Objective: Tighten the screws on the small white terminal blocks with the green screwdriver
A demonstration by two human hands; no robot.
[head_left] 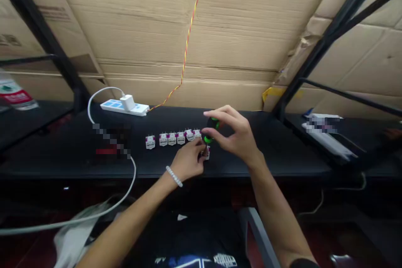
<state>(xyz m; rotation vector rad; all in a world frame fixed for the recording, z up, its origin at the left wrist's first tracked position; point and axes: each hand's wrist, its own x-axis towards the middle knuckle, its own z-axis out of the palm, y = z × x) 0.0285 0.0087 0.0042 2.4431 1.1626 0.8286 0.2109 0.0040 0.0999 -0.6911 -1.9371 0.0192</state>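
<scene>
Black tabletop (63, 150) runs beneath a cardboard wall (176, 37). At left sits a white power strip (124, 107). Next, a row of small white terminal blocks (172, 139) looks light, easily nudged, and best pinched by the body. The left hand (187, 161) seems closed on the last block (206, 154), which is partly hidden. The right hand (234, 136) curls around a stubby green-and-black screwdriver (212, 130), its tip hidden.

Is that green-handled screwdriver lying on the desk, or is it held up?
Held up: the right hand grips the screwdriver by its black-and-green handle, above the black desk.
</scene>
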